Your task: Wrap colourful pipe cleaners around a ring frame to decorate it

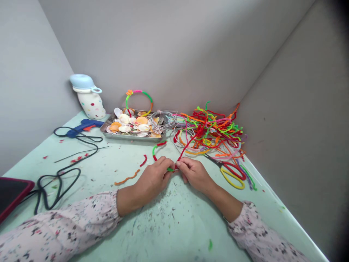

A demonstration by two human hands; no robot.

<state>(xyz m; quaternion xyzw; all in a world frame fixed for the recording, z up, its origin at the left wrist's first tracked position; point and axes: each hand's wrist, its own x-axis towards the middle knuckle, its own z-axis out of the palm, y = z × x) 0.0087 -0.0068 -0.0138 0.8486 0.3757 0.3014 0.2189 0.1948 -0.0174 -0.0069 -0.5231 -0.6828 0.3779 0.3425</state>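
Observation:
My left hand [154,179] and my right hand [194,174] meet fingertip to fingertip over the pale green table [174,222]. Both pinch a small hoop wrapped in pipe cleaner [156,149], green and red; a short green stretch shows between the fingers. A red pipe cleaner [188,145] runs up from my right fingers toward the tangled heap of coloured pipe cleaners [215,131]. Both hands are closed in a pinch.
A metal tray of seashells [131,128] stands behind, a multicoloured hoop [139,98] leaning against it, wire hoops [163,120] beside. A blue glue gun [81,127] with black cord lies left, near a white bottle [89,98]. Scissors [231,173] lie right. Loose red [143,160] and orange [127,178] pieces lie nearby.

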